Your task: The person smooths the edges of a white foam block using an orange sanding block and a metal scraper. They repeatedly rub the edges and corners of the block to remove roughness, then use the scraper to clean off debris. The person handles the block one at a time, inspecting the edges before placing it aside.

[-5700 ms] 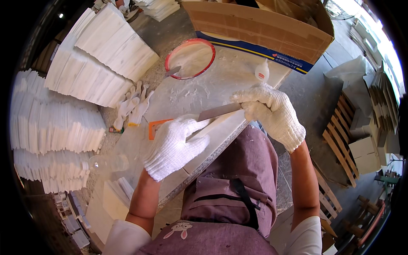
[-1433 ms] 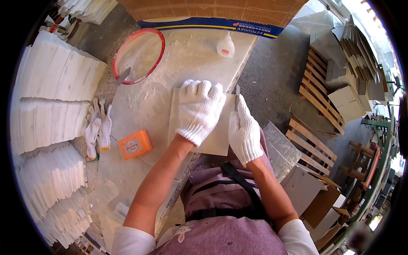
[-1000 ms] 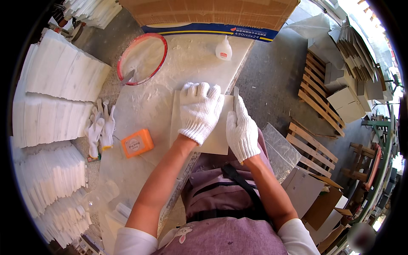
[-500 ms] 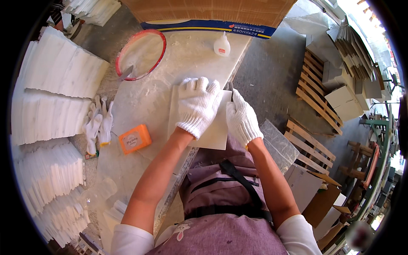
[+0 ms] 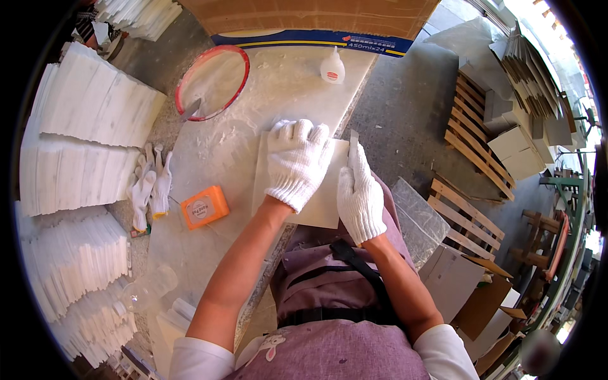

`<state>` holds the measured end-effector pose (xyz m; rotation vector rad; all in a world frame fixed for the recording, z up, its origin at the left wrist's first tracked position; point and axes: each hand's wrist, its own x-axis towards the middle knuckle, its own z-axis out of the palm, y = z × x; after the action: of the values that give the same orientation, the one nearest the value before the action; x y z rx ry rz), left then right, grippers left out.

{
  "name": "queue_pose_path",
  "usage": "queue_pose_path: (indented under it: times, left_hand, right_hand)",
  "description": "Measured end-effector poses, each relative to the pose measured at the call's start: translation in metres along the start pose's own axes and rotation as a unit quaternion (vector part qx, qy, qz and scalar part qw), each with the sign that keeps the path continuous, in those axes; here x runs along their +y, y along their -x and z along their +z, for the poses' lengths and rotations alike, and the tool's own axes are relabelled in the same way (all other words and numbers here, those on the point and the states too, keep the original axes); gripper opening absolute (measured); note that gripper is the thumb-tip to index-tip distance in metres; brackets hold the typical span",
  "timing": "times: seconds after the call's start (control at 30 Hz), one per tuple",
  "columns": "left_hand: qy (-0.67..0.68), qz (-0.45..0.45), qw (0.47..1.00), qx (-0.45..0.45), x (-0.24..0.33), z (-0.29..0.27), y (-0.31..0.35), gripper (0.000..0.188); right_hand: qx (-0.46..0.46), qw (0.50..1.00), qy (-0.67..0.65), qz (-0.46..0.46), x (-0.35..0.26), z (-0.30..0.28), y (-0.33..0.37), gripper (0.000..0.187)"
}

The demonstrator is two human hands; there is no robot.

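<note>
A white rectangular tile (image 5: pixel 326 212) lies on the worktable, its near right corner jutting past the table's edge. My left hand (image 5: pixel 296 161), in a white knit glove, presses down on the tile with curled fingers. Along the tile's right edge is my right hand (image 5: pixel 362 206), gloved the same way. It is closed around a flat grey metal tool (image 5: pixel 354 137), perhaps a file or a scraper; only the tip sticks out beyond the fingers, so its kind is unclear.
White dust covers parts of the worktable (image 5: pixel 209 171). On it are a red-rimmed basin (image 5: pixel 247 66), an orange box (image 5: pixel 218 201), a white squeeze bottle (image 5: pixel 332 68) and spare gloves (image 5: pixel 161 183). White slabs (image 5: pixel 95 101) stand stacked left; a large carton (image 5: pixel 310 16) is at the back.
My right hand has slid toward me along the tile's right edge, and more of the metal tool's tip shows. My left hand keeps its place on the tile.
</note>
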<state>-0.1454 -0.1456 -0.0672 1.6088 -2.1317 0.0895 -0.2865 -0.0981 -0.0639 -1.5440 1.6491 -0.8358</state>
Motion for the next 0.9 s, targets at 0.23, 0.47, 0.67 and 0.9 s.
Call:
queue_pose_path:
  times: [0.23, 0.47, 0.67, 0.9]
  left_hand:
    - [-0.016, 0.008, 1.0, -0.004, 0.0, 0.0, -0.002, 0.02]
    - [-0.023, 0.014, 1.0, 0.01, 0.002, -0.001, -0.003, 0.014]
    - [-0.027, 0.015, 1.0, -0.008, 0.001, -0.002, -0.001, 0.016]
    - [-0.037, 0.0, 0.999, -0.035, 0.0, 0.001, -0.001, 0.016]
  right_hand:
    - [0.031, 0.996, 0.044, -0.068, 0.017, 0.008, 0.001, 0.058]
    - [-0.017, 0.998, 0.063, -0.015, 0.015, 0.004, -0.008, 0.054]
    - [-0.019, 0.997, 0.075, -0.03, 0.017, 0.004, -0.015, 0.047]
    - [-0.039, 0.999, 0.013, -0.022, 0.023, 0.005, -0.029, 0.047]
